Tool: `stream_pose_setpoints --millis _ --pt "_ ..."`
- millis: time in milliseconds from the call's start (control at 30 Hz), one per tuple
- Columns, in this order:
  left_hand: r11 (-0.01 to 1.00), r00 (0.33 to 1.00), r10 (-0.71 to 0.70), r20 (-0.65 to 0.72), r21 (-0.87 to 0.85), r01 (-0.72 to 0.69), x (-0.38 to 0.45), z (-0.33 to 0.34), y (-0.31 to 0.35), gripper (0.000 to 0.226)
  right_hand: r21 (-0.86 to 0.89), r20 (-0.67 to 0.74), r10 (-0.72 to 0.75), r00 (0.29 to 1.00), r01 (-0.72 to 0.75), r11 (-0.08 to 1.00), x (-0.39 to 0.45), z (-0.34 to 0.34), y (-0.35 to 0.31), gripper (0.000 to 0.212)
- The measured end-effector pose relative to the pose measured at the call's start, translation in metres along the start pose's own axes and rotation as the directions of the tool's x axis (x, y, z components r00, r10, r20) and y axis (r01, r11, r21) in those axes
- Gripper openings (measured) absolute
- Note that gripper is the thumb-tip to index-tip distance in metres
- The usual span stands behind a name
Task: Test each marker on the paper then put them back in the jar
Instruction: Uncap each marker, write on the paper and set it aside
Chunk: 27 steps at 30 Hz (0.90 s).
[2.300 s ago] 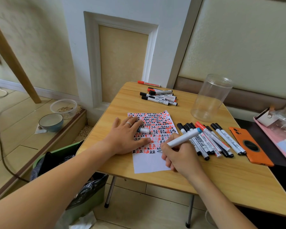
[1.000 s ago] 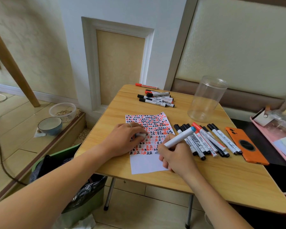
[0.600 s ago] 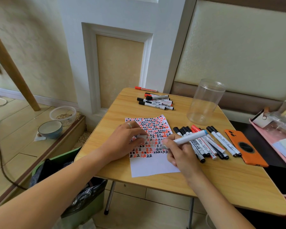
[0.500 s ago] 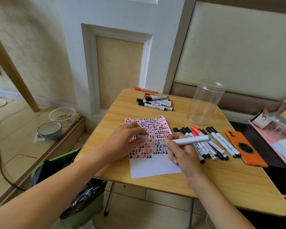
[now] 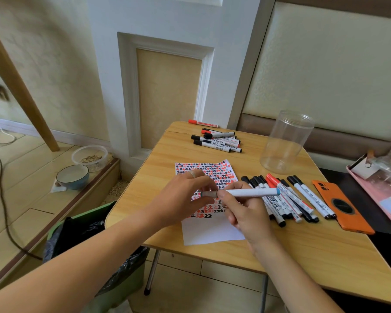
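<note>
- Marker row (image 5: 287,197) and orange phone (image 5: 342,205) lie right of paper (image 5: 210,231); jar (image 5: 284,143) behind.
- Right hand (image 5: 246,213) grips blue marker (image 5: 248,192) level above paper; left hand (image 5: 185,197) pinches its cap (image 5: 209,194).

orange phone (image 5: 343,206), red-and-black marked paper (image 5: 209,172)

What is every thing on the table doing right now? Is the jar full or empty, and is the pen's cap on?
Blue marker: level above the paper, cap meeting its tip.
Cap: pinched by left hand.
Right hand: grips the marker barrel.
Paper: flat, mostly covered in red and black marks.
Jar: upright, open, empty.
Near markers: capped, lying loose.
Far markers: capped, piled.
Phone: lying face down.
</note>
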<state>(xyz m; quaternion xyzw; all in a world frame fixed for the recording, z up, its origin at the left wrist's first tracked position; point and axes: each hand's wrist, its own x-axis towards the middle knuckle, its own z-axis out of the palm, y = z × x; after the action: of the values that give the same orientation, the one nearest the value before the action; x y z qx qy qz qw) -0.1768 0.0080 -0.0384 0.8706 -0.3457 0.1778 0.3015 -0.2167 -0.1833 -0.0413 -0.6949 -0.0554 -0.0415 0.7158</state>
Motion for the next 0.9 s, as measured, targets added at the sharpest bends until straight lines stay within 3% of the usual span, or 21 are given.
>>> stream_pose_setpoints --millis 167,233,300,400,533,600,700,800,900 --pt "0.998 0.998 -0.026 -0.052 -0.062 0.023 -0.001 0.008 0.010 0.031 0.073 -0.004 0.018 1.000 -0.018 0.997 -0.001 0.005 -0.004 0.027" --pt "0.996 0.998 -0.036 -0.058 -0.090 0.030 -0.001 0.008 0.011 0.035 0.079 0.018 0.029 0.999 -0.030 0.996 -0.001 0.005 -0.005 0.020" --pt "0.992 0.997 -0.042 -0.068 -0.124 0.034 -0.001 0.006 0.010 0.027 0.085 0.039 0.050 0.998 -0.053 0.995 -0.001 0.003 -0.006 0.019" --pt "0.986 0.992 -0.088 -0.090 -0.151 0.073 -0.002 0.002 0.004 0.014 0.114 -0.017 0.083 0.996 -0.081 0.990 0.001 -0.004 -0.009 0.035" --pt "0.974 0.985 -0.146 -0.087 -0.185 0.128 -0.002 -0.008 -0.003 0.013 0.179 -0.117 0.076 0.990 -0.055 0.982 0.007 -0.021 -0.014 0.018" --pt "0.943 0.979 -0.196 -0.049 -0.283 0.175 -0.005 -0.012 -0.004 0.011 0.117 -0.041 0.075 0.996 -0.070 0.991 0.008 -0.024 -0.012 0.012" --pt "0.817 0.955 -0.289 0.067 -0.504 0.282 -0.009 -0.016 -0.001 0.012 -0.045 0.109 0.058 0.992 -0.054 0.998 0.006 -0.023 -0.007 0.013" --pt "0.741 0.946 -0.312 0.091 -0.599 0.302 -0.010 -0.015 0.000 0.025 -0.224 0.156 0.000 0.988 0.035 0.974 0.003 -0.016 -0.002 0.014" --pt "0.691 0.930 -0.342 0.133 -0.635 0.345 -0.009 -0.013 -0.003 0.027 -0.294 0.195 -0.056 0.979 0.113 0.949 0.002 -0.013 -0.001 0.017"
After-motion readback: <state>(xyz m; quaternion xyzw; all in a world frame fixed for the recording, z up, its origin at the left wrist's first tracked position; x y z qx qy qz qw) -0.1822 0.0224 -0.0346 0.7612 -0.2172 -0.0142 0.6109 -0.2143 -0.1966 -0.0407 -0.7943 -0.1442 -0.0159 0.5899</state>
